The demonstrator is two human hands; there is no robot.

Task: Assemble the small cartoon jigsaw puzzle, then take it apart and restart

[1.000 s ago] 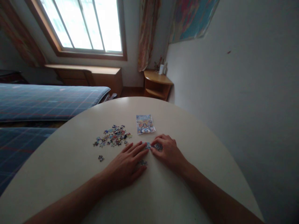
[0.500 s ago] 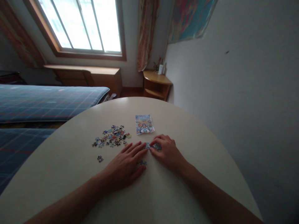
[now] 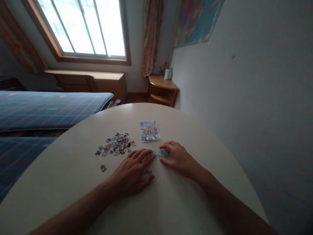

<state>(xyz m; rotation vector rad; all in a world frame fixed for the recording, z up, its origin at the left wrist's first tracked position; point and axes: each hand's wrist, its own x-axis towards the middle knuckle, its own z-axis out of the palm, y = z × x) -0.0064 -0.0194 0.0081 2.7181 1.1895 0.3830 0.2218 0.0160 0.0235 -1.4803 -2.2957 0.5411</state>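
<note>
My left hand (image 3: pixel 132 171) lies flat on the round white table (image 3: pixel 73 182), fingers stretched toward a small joined cluster of jigsaw pieces (image 3: pixel 158 153). My right hand (image 3: pixel 177 156) rests on the right end of that cluster, fingers spread and pressing down. A lone piece (image 3: pixel 147 171) sits by my left thumb. A loose pile of colourful puzzle pieces (image 3: pixel 114 147) lies to the left. A small printed reference picture (image 3: pixel 149 131) lies just beyond the hands.
One stray piece (image 3: pixel 103 168) lies apart at the left. A bed with a blue plaid cover (image 3: pixel 49 106) stands left of the table. A wooden corner shelf (image 3: pixel 162 89) and a low cabinet under the window stand behind. A grey wall runs along the right.
My right hand has slid slightly to the right, uncovering more of the joined pieces. The view has drifted a little. My left hand stays in place.
</note>
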